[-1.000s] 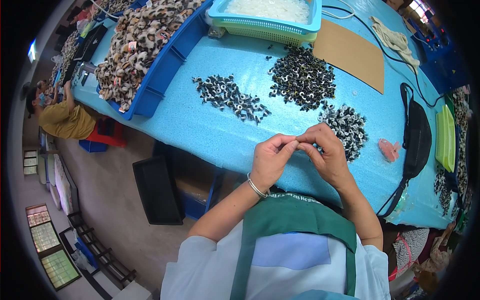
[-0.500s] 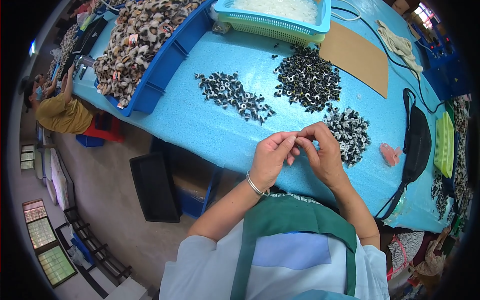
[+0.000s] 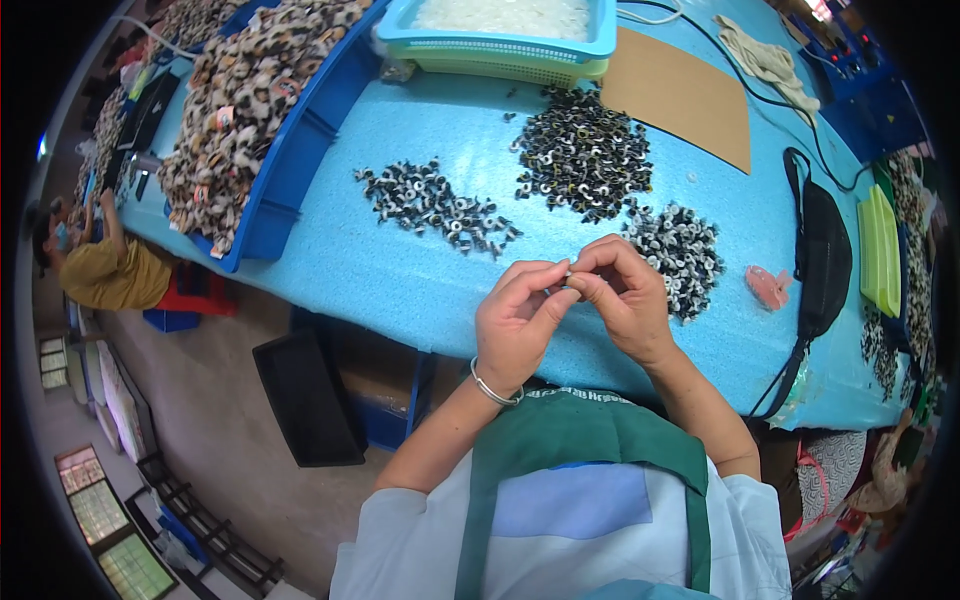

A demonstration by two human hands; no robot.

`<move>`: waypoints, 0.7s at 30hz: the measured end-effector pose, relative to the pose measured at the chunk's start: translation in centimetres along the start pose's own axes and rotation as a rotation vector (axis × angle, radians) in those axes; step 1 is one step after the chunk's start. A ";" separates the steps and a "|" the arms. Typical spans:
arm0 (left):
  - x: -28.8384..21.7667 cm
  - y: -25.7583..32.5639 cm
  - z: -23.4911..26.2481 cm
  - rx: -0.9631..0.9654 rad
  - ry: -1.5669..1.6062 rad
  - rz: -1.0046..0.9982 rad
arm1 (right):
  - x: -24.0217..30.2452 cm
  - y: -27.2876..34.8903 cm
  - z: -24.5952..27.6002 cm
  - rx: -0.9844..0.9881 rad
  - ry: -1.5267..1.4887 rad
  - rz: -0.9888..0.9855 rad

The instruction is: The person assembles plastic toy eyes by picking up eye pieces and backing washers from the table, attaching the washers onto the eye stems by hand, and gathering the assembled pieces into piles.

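Observation:
Over the near edge of the blue table [image 3: 330, 290], my left hand [image 3: 517, 318] and my right hand [image 3: 630, 308] meet at the fingertips. Both are closed in a pinch around a tiny light-and-dark piece [image 3: 568, 273], mostly covered by the fingers. Just beyond my right hand lies a pile of small black-and-white plastic pieces [image 3: 678, 258]. Farther off is a bigger pile of small dark ring-topped pieces [image 3: 583, 155]. To the left, a looser pile of black-and-white pieces [image 3: 440, 208] spreads across the tabletop.
A blue bin [image 3: 275, 195] of spotted plush pieces [image 3: 235, 110] stands at left. At the back are a blue basket [image 3: 500, 42] of translucent parts and a brown board [image 3: 680, 95]. A black waist bag [image 3: 825, 260] and pink scrap [image 3: 768, 287] lie right. Another person [image 3: 115, 270] sits far left.
The view has shifted, so the table things appear farther left. My fingertips have parted slightly, and a bit of the small piece now shows between them.

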State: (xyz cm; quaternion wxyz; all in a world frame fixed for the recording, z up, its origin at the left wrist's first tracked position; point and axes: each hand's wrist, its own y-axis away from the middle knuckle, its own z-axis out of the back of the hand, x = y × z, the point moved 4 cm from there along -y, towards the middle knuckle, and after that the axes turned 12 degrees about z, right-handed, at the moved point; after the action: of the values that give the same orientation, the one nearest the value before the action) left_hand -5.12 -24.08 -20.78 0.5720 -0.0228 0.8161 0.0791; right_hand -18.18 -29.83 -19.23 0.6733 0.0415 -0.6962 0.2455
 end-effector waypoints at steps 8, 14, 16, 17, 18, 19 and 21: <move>-0.8 -0.2 0.3 -0.129 -0.305 -0.345 | 0.3 0.2 0.1 0.050 -0.254 -0.069; -0.3 -0.5 -0.4 -0.112 -0.295 -0.238 | 0.0 0.7 0.2 0.067 -0.193 -0.089; 0.0 -0.4 -0.4 -0.104 -0.316 -0.255 | -0.1 0.8 0.3 0.019 -0.273 -0.135; 0.1 -0.3 -0.5 -0.094 -0.337 -0.271 | -0.3 0.9 0.3 0.016 -0.275 -0.137; 0.4 -0.3 -0.6 -0.092 -0.339 -0.268 | -0.7 1.0 0.4 0.010 -0.284 -0.153; 0.8 -0.4 -0.7 -0.081 -0.322 -0.257 | -0.9 1.1 0.6 0.004 -0.293 -0.168; 1.1 -0.8 -0.7 -0.066 -0.306 -0.251 | -1.0 0.9 0.9 0.036 -0.277 -0.179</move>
State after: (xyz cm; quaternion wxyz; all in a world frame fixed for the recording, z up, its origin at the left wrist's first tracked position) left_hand -6.02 -24.94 -21.70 0.6937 -0.1309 0.7074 0.0363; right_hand -19.28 -29.70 -20.38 0.5892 0.1488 -0.7714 0.1890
